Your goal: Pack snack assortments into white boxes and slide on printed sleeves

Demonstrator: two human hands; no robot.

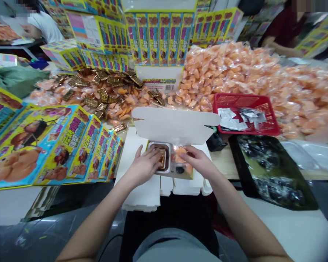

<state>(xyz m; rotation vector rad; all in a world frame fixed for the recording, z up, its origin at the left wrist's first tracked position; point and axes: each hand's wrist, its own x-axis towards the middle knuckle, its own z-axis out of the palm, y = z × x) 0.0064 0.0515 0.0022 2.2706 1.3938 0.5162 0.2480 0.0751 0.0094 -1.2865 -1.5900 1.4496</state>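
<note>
An open carton with a raised white lid [175,125] stands on a stack of flat white cardboard in front of me. Inside it, at the left, sits a silver rectangular tray [168,150] with a brown-gold packet [162,163] in it. My left hand [147,163] lies over the tray's left side, fingers stretched out on the packet. At the carton's right side, my right hand [196,159] has its thumb and fingers closed on a clear-bagged orange piece [179,153]. A dark round item [179,169] shows just below that piece.
Behind the carton lie brown-gold packets [101,96] and a large heap of bagged orange pieces [221,69]. A red basket [273,120] with silver sachets and a black tray [240,160] of bagged dark items stand right. Printed boxes [62,145] line the left. Two people work farther back.
</note>
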